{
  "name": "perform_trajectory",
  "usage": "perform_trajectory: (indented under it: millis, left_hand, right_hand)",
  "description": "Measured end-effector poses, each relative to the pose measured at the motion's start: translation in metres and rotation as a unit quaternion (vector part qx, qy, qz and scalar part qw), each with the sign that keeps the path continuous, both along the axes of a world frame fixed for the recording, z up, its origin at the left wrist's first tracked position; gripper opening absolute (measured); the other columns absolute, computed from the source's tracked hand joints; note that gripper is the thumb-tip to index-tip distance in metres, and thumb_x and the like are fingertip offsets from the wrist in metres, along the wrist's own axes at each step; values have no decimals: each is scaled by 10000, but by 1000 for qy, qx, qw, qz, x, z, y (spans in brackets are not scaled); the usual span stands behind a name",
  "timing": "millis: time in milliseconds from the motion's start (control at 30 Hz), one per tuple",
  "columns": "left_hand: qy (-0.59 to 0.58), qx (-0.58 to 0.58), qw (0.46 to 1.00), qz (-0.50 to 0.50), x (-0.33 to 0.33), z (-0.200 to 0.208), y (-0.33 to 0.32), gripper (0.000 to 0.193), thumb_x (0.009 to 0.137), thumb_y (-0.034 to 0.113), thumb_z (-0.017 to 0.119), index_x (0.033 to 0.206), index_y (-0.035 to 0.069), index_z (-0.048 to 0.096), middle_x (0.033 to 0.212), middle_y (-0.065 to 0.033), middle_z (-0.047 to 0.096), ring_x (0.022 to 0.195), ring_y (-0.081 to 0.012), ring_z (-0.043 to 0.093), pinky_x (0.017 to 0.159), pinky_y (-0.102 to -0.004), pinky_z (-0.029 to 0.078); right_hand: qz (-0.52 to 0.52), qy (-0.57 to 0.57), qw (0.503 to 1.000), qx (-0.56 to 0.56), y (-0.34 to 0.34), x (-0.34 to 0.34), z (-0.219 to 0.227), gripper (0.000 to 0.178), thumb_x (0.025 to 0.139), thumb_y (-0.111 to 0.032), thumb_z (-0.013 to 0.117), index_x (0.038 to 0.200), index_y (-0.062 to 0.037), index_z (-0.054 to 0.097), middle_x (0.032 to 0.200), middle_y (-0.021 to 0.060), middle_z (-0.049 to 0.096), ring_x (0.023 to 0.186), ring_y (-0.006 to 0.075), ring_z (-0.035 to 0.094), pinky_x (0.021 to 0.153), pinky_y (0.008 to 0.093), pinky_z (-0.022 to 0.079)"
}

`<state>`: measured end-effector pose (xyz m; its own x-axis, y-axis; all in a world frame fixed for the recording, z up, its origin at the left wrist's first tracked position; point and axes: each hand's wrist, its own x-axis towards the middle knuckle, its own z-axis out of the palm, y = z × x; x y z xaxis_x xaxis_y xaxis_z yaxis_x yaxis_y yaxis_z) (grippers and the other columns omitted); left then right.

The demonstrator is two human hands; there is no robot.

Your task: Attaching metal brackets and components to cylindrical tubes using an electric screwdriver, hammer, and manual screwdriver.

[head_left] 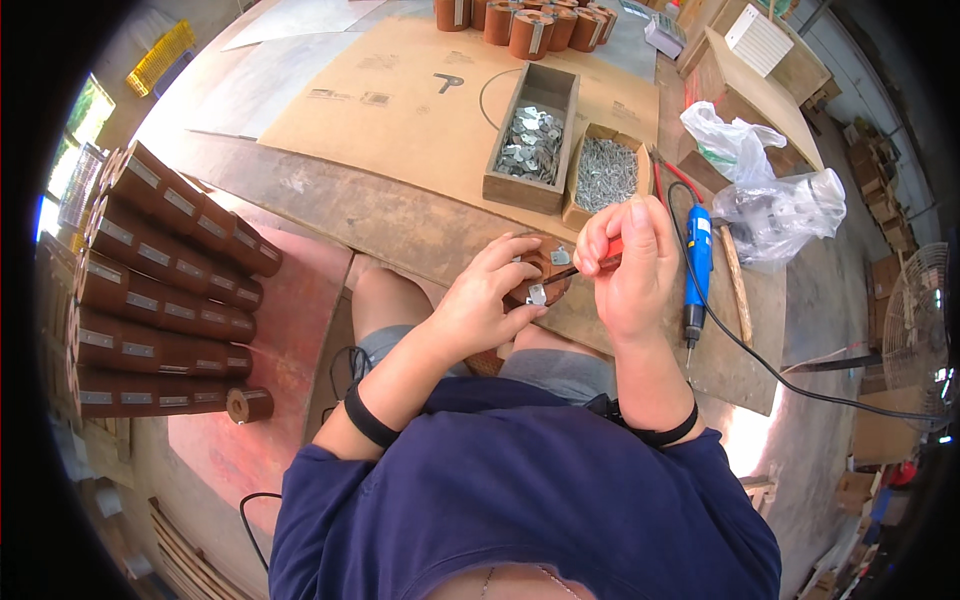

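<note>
Lying stacked at the far left, on a reddish board (300,330): a pile of brown wooden cylinders (165,290), each bearing a pale strip, with one loose cylinder (248,404) sitting just below the pile.

Resting near the middle, on the front edge of a worn wooden workbench (400,215): a brown round wooden piece (540,272), carrying two small metal plates, one (561,256) on top and one (537,295) at its near rim.

Curling around that wooden piece from the left: the left hand (485,300), fingers bent and pressing on its top and near side, thumb close to the lower plate. Wearing a black band at the wrist.

Closing in a fist just to the right: the right hand (630,265), gripping a red-handled screwdriver (590,262), shaft pointing left toward the upper plate; tip touching it or not, cannot tell. Another black band sitting on this wrist too.

Standing behind the hands on a cardboard sheet (400,90): a long wooden box (533,135) holding flat metal plates, and beside it a smaller cardboard box (603,172) full of nails or screws.

Standing farther back, at the top edge: more brown cylinders (530,25) in a cluster.

Lying to the right of the right hand: a blue electric screwdriver (698,262), tip pointing toward the person, black cable trailing off to the right. Sitting beyond it: clear plastic bags (770,195) with contents too blurred to tell.
</note>
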<state>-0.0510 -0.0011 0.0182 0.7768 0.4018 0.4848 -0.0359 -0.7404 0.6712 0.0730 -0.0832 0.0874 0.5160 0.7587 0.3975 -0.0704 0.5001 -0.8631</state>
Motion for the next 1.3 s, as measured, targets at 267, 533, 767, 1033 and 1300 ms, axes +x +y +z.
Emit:
perform_trajectory:
  millis: [267,533,767,1033,1300]
  left_hand:
    - [6,-15,1000,-18,-1,2,3,295,603,47,716,857,-18,581,1159,-169,480,1091,-313,469,771,-331,487]
    - [16,-55,998,-19,-1,3,4,299,599,45,719,856,-19,582,1158,-162,480,1100,-308,458,766,-330,483]
    - [5,-32,999,-21,-2,4,4,314,585,42,722,867,-4,590,1160,-145,480,1123,-321,439,817,-355,459]
    - [12,-24,1000,-13,-3,4,1,375,588,68,706,935,14,575,1158,-149,475,1110,-352,435,916,-409,383]
    - [-30,-34,998,-36,-3,7,3,340,584,74,702,892,29,564,1100,-150,495,1045,-345,465,964,-449,336]
  right_hand:
    - [45,49,997,30,-1,-3,3,245,931,-218,379,747,-55,370,618,49,434,515,97,412,467,212,354]
    - [40,15,999,13,1,-3,2,236,930,-199,373,752,-45,374,620,45,440,523,89,416,479,212,365]
    - [20,0,1000,-5,-1,-9,7,211,925,-163,377,755,-37,384,621,41,451,524,78,418,485,204,367]
    - [9,-90,992,-87,6,-16,14,210,913,-140,350,739,-26,383,593,63,432,493,95,394,457,218,346]
    - [99,-184,976,-67,14,-10,13,143,835,-86,394,702,-34,388,565,52,443,483,64,330,444,204,280]
